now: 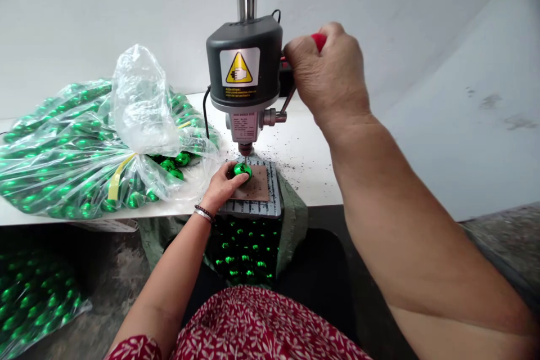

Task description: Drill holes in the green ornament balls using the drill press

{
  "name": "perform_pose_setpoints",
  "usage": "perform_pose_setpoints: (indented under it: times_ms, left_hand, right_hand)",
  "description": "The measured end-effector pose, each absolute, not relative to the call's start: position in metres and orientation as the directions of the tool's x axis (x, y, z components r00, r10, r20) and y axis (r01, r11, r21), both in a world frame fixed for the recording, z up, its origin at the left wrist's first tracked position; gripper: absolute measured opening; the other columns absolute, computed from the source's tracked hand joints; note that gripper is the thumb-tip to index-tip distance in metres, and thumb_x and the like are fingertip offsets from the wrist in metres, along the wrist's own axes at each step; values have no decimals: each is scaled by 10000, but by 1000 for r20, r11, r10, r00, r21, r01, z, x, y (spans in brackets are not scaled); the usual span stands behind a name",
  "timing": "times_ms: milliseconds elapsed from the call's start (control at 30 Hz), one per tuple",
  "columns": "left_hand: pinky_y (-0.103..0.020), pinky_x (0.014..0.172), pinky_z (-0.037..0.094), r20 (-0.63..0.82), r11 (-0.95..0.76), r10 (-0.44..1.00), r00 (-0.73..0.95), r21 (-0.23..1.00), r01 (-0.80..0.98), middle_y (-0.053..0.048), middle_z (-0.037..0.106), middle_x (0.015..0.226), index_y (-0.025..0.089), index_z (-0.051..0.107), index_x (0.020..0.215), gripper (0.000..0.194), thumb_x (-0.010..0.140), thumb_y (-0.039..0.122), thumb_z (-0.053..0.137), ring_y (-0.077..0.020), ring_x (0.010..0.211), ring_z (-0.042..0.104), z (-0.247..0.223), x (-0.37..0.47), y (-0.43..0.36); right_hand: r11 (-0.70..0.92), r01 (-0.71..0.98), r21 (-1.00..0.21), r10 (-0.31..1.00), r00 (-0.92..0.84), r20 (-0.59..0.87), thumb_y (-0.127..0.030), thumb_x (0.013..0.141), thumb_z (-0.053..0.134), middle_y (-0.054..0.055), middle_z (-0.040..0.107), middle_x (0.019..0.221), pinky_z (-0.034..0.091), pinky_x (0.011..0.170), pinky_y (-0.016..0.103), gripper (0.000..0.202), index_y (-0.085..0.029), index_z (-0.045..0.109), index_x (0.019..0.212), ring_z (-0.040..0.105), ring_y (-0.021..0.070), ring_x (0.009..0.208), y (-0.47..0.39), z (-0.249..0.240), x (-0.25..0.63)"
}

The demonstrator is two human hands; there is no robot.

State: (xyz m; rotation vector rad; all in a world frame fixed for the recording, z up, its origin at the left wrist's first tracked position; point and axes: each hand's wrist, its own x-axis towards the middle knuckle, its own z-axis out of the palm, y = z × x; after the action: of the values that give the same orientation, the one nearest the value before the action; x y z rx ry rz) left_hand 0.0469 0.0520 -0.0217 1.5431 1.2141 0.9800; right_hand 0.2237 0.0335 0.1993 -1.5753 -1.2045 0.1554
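A shiny green ball [243, 171] is pinched in my left hand [222, 185], directly beneath the thin bit of a small drill press [243, 67]. The ball rests over a brown square board [257, 184] lying on the press's grey base plate [274, 205]. The bit meets the top of the ball, but I cannot tell how deep it goes. My right hand [331, 70] is wrapped round the red-knobbed feed lever [319, 40] at the right side of the drill head. Most of that knob is hidden by the fingers.
A clear plastic bag [76, 152] full of green balls lies on the white table [318, 152] at left. Another bag [37, 298] of them sits on the floor. More green balls [247, 250] fill a green sack [293, 219] below the table edge. Dark shavings litter the tabletop.
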Motion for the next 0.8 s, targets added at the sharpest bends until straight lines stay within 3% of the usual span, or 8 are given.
perform_pose_setpoints:
  times_ms: [233, 533, 800]
  left_hand:
    - [-358, 917, 502, 83, -118, 987, 140, 956, 267, -66, 697, 1040, 170, 635, 1136, 506, 675, 320, 776, -212, 985, 631, -26, 50, 50]
    - [-363, 990, 485, 157, -272, 944, 292, 869, 413, -65, 692, 1156, 159, 648, 1167, 552, 630, 203, 768, -235, 1067, 633, -13, 54, 44]
    - [-376, 1062, 450, 170, -299, 934, 315, 853, 427, -45, 690, 1188, 191, 643, 1215, 577, 654, 221, 774, -239, 1137, 614, -25, 53, 46]
  right_hand:
    - [137, 586, -799, 732, 483, 480, -267, 880, 527, -70, 333, 603, 248, 644, 253, 327, -188, 322, 638, 247, 52, 579, 34, 197, 223]
    - [175, 570, -803, 714, 489, 502, -264, 876, 534, -68, 332, 628, 258, 646, 242, 309, -191, 330, 655, 240, 44, 598, 36, 193, 223]
    - [195, 569, -799, 706, 483, 517, -289, 858, 549, -74, 315, 626, 272, 631, 230, 295, -190, 340, 674, 230, 41, 594, 37, 190, 226]
